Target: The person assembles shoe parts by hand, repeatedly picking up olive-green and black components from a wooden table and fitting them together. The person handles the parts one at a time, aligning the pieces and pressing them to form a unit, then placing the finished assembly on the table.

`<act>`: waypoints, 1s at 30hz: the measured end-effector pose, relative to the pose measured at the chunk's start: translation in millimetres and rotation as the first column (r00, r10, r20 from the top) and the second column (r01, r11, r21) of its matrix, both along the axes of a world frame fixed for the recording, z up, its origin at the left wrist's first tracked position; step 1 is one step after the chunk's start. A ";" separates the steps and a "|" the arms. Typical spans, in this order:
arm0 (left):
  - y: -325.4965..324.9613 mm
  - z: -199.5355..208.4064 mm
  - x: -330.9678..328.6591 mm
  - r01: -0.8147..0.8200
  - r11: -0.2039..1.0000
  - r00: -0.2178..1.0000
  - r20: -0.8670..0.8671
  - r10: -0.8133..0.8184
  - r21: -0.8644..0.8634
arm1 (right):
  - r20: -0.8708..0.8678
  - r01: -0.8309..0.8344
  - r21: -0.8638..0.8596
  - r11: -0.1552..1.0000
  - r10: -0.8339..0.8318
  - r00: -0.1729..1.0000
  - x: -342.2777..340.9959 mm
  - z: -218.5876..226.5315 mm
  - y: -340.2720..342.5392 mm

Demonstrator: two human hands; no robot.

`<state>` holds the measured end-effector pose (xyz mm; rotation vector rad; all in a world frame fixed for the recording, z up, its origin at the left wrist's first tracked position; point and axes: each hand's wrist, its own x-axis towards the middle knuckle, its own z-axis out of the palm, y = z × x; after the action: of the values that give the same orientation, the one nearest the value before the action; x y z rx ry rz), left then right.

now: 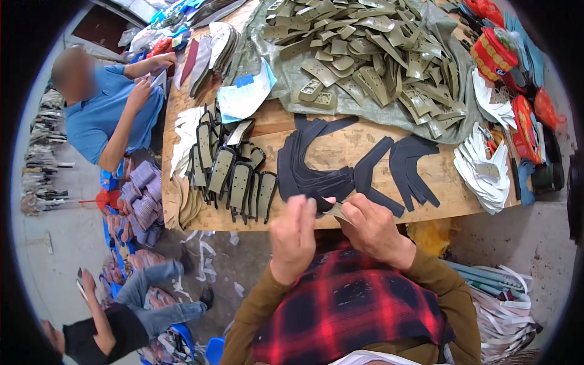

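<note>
At the table's front edge my two hands are close together. My right hand (376, 230) is closed, its fingers pinching a small olive plastic piece (333, 211). A dark strip (319, 202) shows between the hands, by the fingertips of my left hand (293, 236). That hand is slightly blurred, its fingers pressed together, and what they grip is partly hidden. Just beyond lie stacks of curved black fabric pieces (298, 161) and forked black pieces (413, 161). To the left stand several olive plastic pieces edged in black (230, 176).
A big heap of olive plastic pieces (365, 52) lies on a grey-green sheet (255, 55) at the back. White cut pieces (483, 170) are at the right, papers (246, 94) at the left. One person (112, 109) stands at the left; another (109, 328) is lower left.
</note>
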<state>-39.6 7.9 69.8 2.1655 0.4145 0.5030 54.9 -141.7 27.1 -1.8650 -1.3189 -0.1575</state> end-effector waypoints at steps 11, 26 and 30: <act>-6.3 -21.7 -6.8 0.038 0.940 0.984 0.151 -0.095 0.340 | -0.084 0.027 -0.088 0.996 -0.035 0.996 -7.1 -3.8 -1.8; 30.9 -28.6 33.1 0.326 0.114 0.937 0.305 -0.170 -0.938 | -0.517 -0.041 0.121 0.992 0.098 0.850 19.2 33.3 12.7; 27.2 -15.1 31.7 0.333 0.046 0.914 0.310 -0.263 -0.942 | -0.559 -0.068 0.138 0.988 0.134 0.818 17.0 45.9 10.2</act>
<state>-7.9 35.1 54.7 0.7673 0.1286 -0.0593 71.9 -131.5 73.1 -1.5655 -0.9590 0.3551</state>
